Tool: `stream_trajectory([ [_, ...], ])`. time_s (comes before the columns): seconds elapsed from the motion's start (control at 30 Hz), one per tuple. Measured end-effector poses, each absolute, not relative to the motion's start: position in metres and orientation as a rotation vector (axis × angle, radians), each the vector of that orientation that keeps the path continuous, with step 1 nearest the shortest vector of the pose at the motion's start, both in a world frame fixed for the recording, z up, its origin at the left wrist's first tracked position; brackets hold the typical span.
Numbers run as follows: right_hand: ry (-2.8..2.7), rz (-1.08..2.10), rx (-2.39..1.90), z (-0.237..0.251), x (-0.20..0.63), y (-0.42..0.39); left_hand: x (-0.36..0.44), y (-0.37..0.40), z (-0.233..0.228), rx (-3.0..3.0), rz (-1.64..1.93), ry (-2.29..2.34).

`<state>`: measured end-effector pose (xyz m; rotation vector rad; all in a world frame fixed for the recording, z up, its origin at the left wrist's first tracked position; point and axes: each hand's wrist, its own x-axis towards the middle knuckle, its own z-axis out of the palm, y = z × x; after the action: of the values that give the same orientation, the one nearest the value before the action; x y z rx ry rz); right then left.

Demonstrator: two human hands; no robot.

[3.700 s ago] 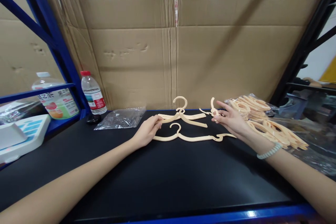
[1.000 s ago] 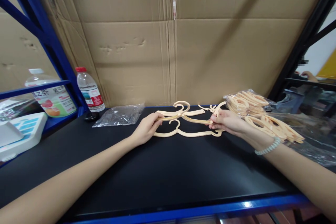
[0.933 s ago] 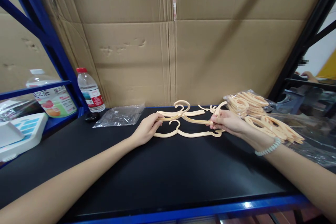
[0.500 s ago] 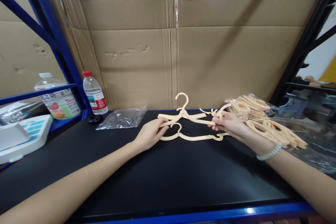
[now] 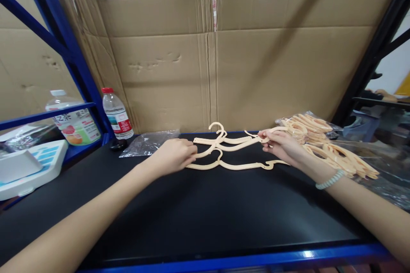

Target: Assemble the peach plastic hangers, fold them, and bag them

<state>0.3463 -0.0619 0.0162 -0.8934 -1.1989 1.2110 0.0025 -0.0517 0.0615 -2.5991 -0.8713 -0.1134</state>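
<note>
Between my two hands is a cream plastic hanger [image 5: 235,148], its hook tipped toward the back. My left hand [image 5: 175,155] is closed on its left arm; the fingers of my right hand [image 5: 278,144] pinch its right end. Just behind it lies another cream hanger [image 5: 237,140], partly covered by the held one. Nearer to me, a third hanger [image 5: 240,166] rests flat on the black tabletop [image 5: 221,213], its left end close under my left hand.
Bundles of cream hangers [image 5: 339,158] in clear plastic lie at the right. Further left are a flat plastic bag [image 5: 150,143], a red-capped water bottle [image 5: 117,115], a small black object [image 5: 117,144] and a white device with blue keys [image 5: 38,162]. Cardboard [image 5: 160,72] walls the back.
The held hanger has come down onto the one behind, its hook lower and tilted back. My left hand has shifted left, and my right hand has moved slightly up and right.
</note>
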Motion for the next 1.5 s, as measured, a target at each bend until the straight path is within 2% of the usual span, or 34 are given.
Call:
stream_trajectory([
  [0.2,-1.236,1.193,-0.982,0.019,0.366,-0.056,-0.012,-0.053,0.076,-2.822,-0.048,-0.976],
  [0.3,-1.457,1.181,-1.157,0.028,0.374,-0.061,-0.013,-0.055,0.080,-2.826,-0.025,-1.022],
  [0.5,-2.133,0.812,-1.387,0.050,0.383,-0.073,-0.006,-0.060,0.077,-2.877,0.045,-1.008],
  [0.63,-2.342,0.728,-1.414,0.050,0.386,-0.072,-0.001,-0.063,0.071,-2.924,0.067,-0.970],
  [1.23,-2.486,0.616,-1.565,0.036,0.391,-0.070,0.002,-0.062,0.066,-2.949,0.026,-0.979],
  [1.5,-2.411,0.512,-1.360,0.035,0.365,-0.077,0.002,-0.065,0.065,-2.923,-0.044,-0.963],
])
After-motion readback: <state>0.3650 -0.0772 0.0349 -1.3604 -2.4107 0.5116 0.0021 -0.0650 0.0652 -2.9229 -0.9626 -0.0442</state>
